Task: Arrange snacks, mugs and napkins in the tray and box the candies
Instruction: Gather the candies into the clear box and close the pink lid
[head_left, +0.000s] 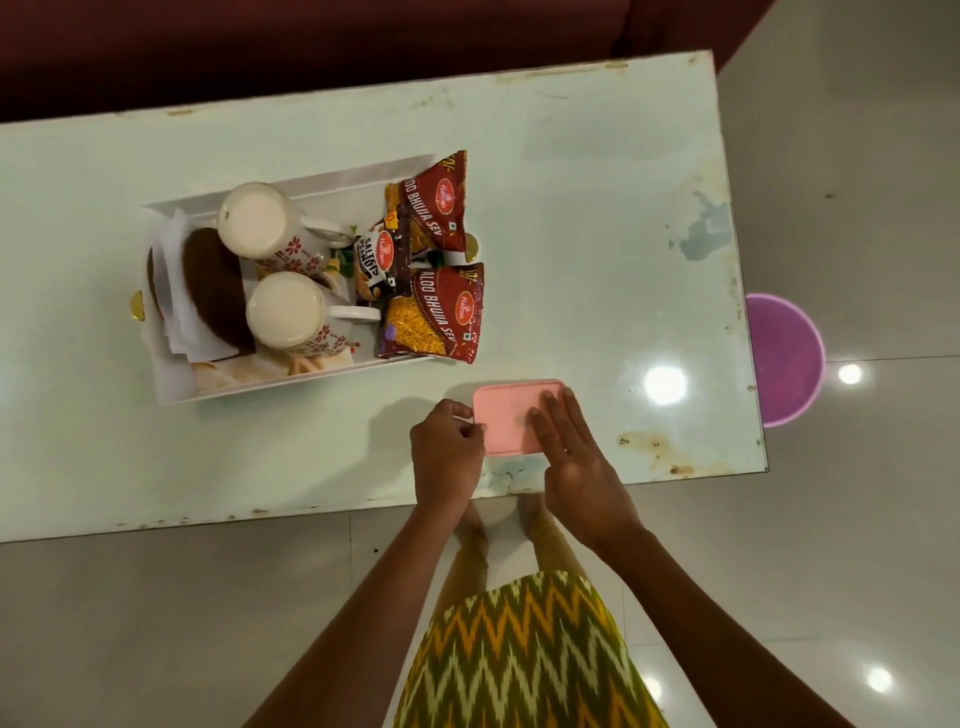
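Observation:
A pink lidded box (511, 413) lies near the table's front edge. My right hand (574, 460) rests flat on its lid, fingers spread. My left hand (447, 454) pinches the box's left edge with curled fingers. The white tray (176, 384) at left holds two floral mugs (262, 223) (291, 312) turned bottom up, white napkins (174, 291) with brown pieces on them, and three snack packets: two red ones (434, 208) (441, 312) and a small dark one (374, 265). No loose candies are visible.
The pale glass-topped table (597, 234) ends just right of the box. A purple tub (782, 358) stands on the tiled floor beyond the table's right edge. A dark red sofa (311, 47) runs along the far side.

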